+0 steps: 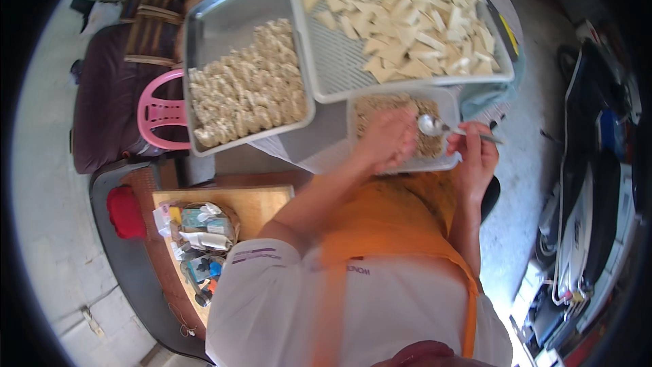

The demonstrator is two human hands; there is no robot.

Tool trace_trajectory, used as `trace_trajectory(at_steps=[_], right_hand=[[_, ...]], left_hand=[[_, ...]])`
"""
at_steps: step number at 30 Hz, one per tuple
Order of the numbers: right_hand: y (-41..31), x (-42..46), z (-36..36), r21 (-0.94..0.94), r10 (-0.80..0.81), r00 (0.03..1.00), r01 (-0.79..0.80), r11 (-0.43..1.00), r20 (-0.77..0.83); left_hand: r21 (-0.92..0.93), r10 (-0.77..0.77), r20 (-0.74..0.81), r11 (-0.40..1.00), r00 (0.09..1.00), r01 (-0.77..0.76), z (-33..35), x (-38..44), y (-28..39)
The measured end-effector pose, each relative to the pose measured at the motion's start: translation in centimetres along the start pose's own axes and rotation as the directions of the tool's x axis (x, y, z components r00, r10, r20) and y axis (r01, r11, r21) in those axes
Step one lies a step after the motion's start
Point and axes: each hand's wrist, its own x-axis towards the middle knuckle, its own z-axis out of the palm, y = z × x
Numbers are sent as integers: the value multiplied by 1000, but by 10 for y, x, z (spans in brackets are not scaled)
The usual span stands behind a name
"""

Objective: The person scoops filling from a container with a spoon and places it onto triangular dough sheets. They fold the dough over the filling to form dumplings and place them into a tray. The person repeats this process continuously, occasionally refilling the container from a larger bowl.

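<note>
My right hand [474, 152] grips a metal spoon [430, 125] by its handle, with the bowl towards my left hand. Beneath lies a translucent plastic tub [444, 164] of brown, crumbly filling [430, 148]. Over the tub's left part, my left hand [389, 135] is curled and blurred, so whether something rests in it is hidden. Beyond the tub stands a white plastic tray [336, 53] heaped with pale triangular wrapper pieces [407, 15]. To its left, a metal tray [229, 23] holds packed rows of small folded, filled pieces [249, 86].
A pink plastic chair [147, 112] and a dark cushioned seat [104, 102] are at the left. Nearer me, a wooden table [254, 209] bears a basket [232, 219] of small packages. Along the right side stands a motorbike [586, 204].
</note>
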Motion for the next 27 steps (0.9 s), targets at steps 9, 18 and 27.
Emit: trace_trajectory(at_steps=[9, 18, 27], right_hand=[[2, -3, 2, -151, -59, 997, 65, 986, 48], [2, 3, 3, -138, -45, 997, 54, 989, 65], [0, -8, 1, -305, -79, 985, 123, 944, 151]], left_hand=[[-244, -12, -63, 970, 998, -3, 8, -2, 15], [-192, -130, -131, 976, 983, 104, 3, 2, 2], [254, 262, 2, 933, 965, -254, -19, 13, -25]])
